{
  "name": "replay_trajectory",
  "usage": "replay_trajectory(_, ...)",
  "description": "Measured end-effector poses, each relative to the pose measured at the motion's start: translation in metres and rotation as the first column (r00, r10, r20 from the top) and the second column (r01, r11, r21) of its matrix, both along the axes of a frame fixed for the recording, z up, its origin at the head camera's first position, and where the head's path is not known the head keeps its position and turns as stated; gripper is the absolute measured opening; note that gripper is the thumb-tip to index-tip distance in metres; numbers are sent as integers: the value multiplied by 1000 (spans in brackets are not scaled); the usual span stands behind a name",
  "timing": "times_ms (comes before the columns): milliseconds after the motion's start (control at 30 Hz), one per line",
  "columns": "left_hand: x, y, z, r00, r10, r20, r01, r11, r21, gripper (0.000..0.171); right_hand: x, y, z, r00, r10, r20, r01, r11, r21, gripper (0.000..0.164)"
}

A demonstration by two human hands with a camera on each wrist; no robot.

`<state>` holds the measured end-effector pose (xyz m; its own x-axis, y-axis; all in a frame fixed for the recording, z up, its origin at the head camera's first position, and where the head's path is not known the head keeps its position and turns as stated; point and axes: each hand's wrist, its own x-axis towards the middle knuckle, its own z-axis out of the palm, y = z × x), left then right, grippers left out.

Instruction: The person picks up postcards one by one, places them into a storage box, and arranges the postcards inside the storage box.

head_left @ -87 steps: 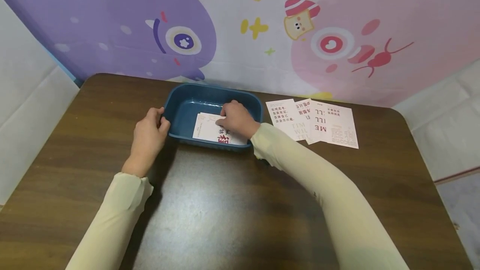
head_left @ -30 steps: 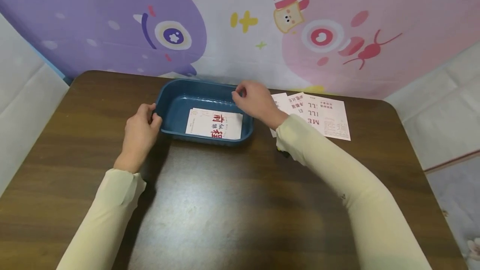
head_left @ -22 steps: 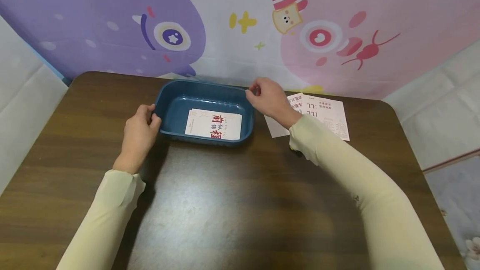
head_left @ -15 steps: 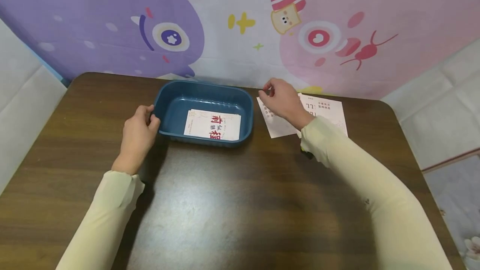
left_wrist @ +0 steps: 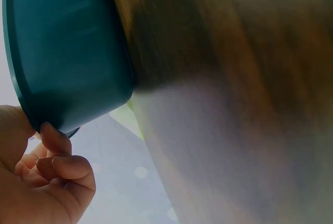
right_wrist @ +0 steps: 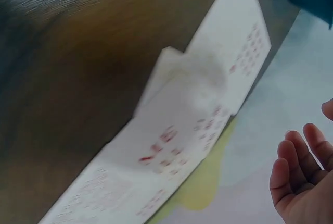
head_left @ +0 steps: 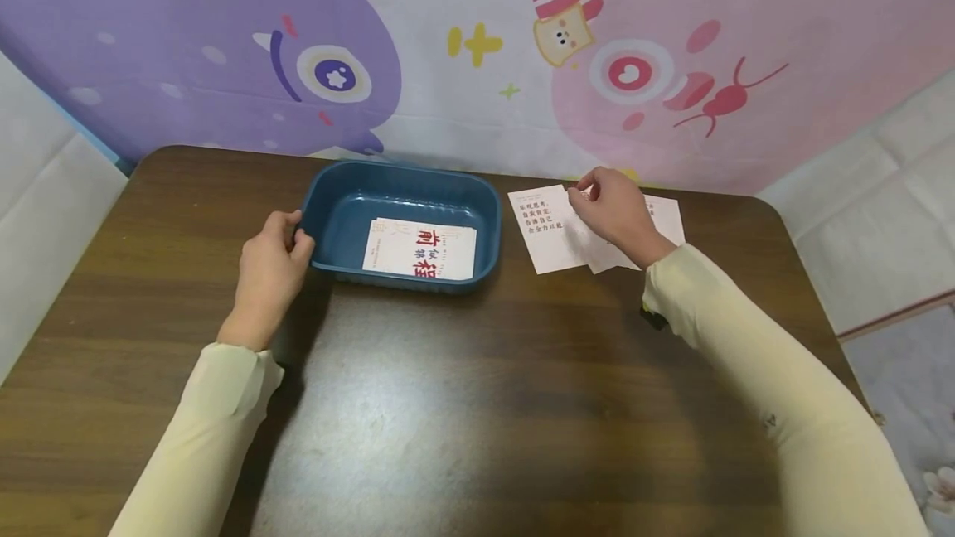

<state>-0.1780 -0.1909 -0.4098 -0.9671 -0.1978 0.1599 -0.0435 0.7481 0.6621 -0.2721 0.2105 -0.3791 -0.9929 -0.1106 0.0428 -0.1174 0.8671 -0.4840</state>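
Wooden table (head_left: 448, 413): I see left hand (head_left: 266, 276) pinching tub (head_left: 349, 222), right hand (head_left: 618, 212) seemingly empty; its careless sweep could scatter cards (head_left: 550, 249).

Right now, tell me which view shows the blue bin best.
The head view: the blue bin appears nearly whole, cards inside. The left wrist shows its outer wall and part of its rim; the right wrist, only a small part.

You've got a brown wood-grain tabletop (head_left: 477, 421), far corners rounded. Along its far edge you see a cartoon backdrop (head_left: 448, 118): purple creature (head_left: 216, 31) toward the far left corner, pink creature (head_left: 716, 147) toward the far right. Pale walls (head_left: 45, 230) beyond both side edges, floral panel (head_left: 910, 388) past the right one. You get glare (head_left: 366, 429) left of centre.
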Motion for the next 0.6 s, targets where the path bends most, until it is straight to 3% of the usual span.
replay_trajectory(300,1,-1,0,1000,0,-5,0,1000,-4,40,6,44,-15,996,-91,-1,91,996,4,40)
replay_trajectory(600,1,0,0,1000,-1,-6,1,1000,-14,40,9,91,-27,973,-228,38,226,973,48,46)
